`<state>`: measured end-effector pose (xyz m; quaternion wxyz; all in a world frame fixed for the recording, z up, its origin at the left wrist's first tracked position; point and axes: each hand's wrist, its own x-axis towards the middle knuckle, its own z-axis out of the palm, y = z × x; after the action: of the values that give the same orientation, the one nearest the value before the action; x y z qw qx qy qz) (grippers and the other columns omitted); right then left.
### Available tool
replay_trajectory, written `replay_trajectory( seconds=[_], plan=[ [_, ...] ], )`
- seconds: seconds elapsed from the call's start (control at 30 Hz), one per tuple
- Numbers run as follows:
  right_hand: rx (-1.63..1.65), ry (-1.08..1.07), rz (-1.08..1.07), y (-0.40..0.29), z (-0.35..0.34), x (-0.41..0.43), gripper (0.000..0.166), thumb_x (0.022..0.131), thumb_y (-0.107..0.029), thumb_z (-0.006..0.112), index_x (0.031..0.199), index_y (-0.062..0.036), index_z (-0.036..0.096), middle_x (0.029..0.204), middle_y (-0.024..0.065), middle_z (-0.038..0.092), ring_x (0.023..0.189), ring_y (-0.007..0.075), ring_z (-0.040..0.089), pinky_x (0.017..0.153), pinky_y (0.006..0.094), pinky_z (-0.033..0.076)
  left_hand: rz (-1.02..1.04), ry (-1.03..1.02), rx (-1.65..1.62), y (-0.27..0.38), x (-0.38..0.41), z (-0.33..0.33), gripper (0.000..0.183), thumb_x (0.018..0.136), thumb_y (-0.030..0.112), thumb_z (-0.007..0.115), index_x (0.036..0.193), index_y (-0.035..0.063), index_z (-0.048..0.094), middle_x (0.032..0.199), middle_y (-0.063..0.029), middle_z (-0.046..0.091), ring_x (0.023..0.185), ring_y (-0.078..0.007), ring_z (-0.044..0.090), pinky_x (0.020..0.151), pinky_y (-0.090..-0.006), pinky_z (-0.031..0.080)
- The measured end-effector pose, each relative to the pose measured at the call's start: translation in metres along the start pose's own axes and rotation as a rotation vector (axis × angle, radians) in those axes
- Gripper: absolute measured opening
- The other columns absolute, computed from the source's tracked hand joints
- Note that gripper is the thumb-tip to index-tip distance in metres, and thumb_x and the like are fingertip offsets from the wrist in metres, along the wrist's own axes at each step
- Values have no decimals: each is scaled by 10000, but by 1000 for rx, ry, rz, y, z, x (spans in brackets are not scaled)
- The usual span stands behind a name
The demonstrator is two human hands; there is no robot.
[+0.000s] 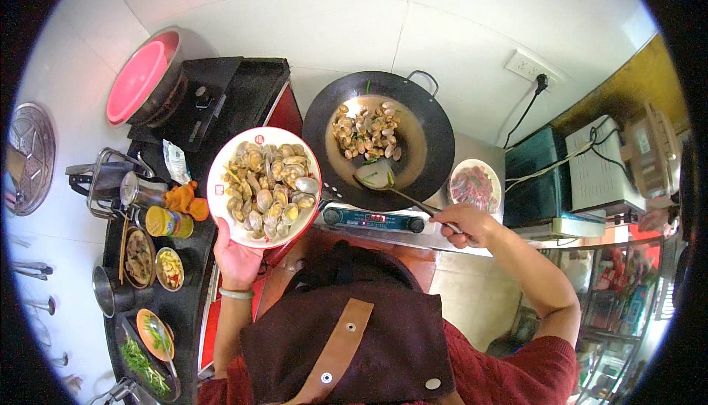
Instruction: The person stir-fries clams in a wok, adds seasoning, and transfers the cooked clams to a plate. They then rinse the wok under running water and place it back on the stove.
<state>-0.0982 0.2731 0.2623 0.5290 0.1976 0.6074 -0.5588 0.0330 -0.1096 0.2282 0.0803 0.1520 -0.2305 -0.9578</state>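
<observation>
My left hand (238, 258) grips the lower rim of a white plate (221, 175) with a red edge, held just left of the wok. Cooked clams (271, 186) in their shells are heaped on it. My right hand (467, 225) is closed around the handle of a metal spatula (412, 197). The spatula's broad end rests inside the black wok (323, 112), under some pale liquid and a few green scallion pieces. More clams (368, 128) lie in brownish broth in the wok's middle and far side. Beneath the wok, an induction cooker (373, 220) shows a lit display.
A bowl of raw sliced meat (474, 186) stands right of the wok. On the left counter are a yellow-lidded jar (166, 221), a bowl of chopped garlic and chilli (169, 268), chopped greens (141, 361) and a pot holding a pink basin (138, 81). A plugged cord (525, 112) hangs at right.
</observation>
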Motion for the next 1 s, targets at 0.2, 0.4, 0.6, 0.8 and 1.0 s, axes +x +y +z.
replay_trajectory(
  seconds=[0.2, 0.4, 0.6, 0.8, 1.0],
  plan=[
    [-210, 51, -169, 19, 30, 50, 239, 863, -257, 494, 790, -30, 513, 596, 77, 520, 404, 199, 499, 379, 340, 398, 47, -7, 49, -9, -4, 11, 546, 901, 402, 349, 1333, 83, 250, 1353, -103, 319, 1234, -281, 323, 1006, -445, 276],
    [-1148, 635, -816, -22, -31, 128, 268, 778, -256, 536, 706, -6, 602, 684, 196, 582, 649, 326, 590, 587, 410, 465, 76, 25, 57, -12, -8, 16, 548, 904, 398, 341, 1337, 80, 237, 1363, -102, 301, 1238, -289, 315, 1012, -457, 262],
    [-1071, 805, -523, -81, -65, 232, 187, 737, -185, 574, 800, -12, 611, 873, 182, 613, 848, 332, 592, 726, 400, 485, 104, 42, 76, -16, -13, 26, 554, 904, 399, 339, 1338, 73, 229, 1366, -99, 295, 1244, -289, 301, 1015, -456, 254],
    [-1148, 777, -306, -95, -45, 245, 276, 706, -219, 626, 906, -30, 611, 956, 168, 606, 896, 308, 587, 759, 383, 478, 146, 90, 61, -18, -16, 34, 557, 907, 395, 336, 1333, 53, 233, 1363, -100, 299, 1235, -276, 314, 1018, -429, 251],
    [-1467, 809, -736, -135, -71, 254, 183, 713, -172, 582, 855, -59, 604, 910, 159, 587, 834, 314, 583, 695, 397, 484, 176, 129, 63, -19, -17, 37, 568, 904, 406, 339, 1333, 50, 233, 1352, -105, 315, 1223, -277, 333, 1015, -430, 257]
  ],
)
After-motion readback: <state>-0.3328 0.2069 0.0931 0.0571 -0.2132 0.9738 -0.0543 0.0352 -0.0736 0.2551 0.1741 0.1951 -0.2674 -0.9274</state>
